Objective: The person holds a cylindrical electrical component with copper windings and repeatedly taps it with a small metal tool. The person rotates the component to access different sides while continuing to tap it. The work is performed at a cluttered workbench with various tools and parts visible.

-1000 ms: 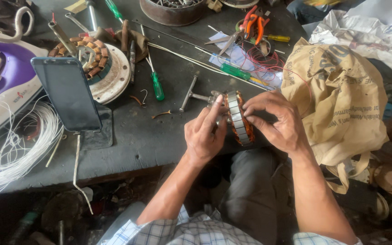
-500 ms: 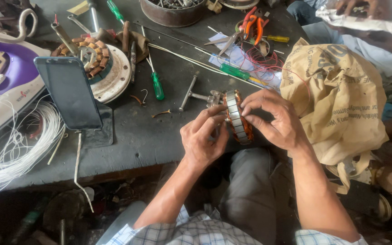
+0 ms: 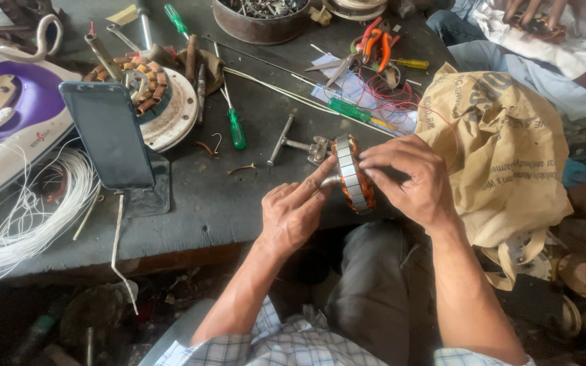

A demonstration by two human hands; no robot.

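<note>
A round motor stator (image 3: 352, 174) with copper windings and a grey laminated rim stands on edge at the front of the dark workbench (image 3: 239, 196). My right hand (image 3: 408, 177) grips its right side, fingers curled over the rim. My left hand (image 3: 298, 213) touches its left face, index finger stretched onto the windings. A metal T-shaped tool (image 3: 291, 144) lies just behind the stator.
A phone (image 3: 108, 134) stands propped at left, beside a purple and white iron (image 3: 9, 125) and a white wire coil (image 3: 28, 217). Another stator (image 3: 145, 88), green screwdrivers (image 3: 236, 129), scissors and pliers (image 3: 371, 47) lie behind. A tan bag (image 3: 500, 149) sits right. Another person's hands (image 3: 537, 17) work at top right.
My left index finger has stretched further onto the stator's windings. The other person's hands have come into view at the top right.
</note>
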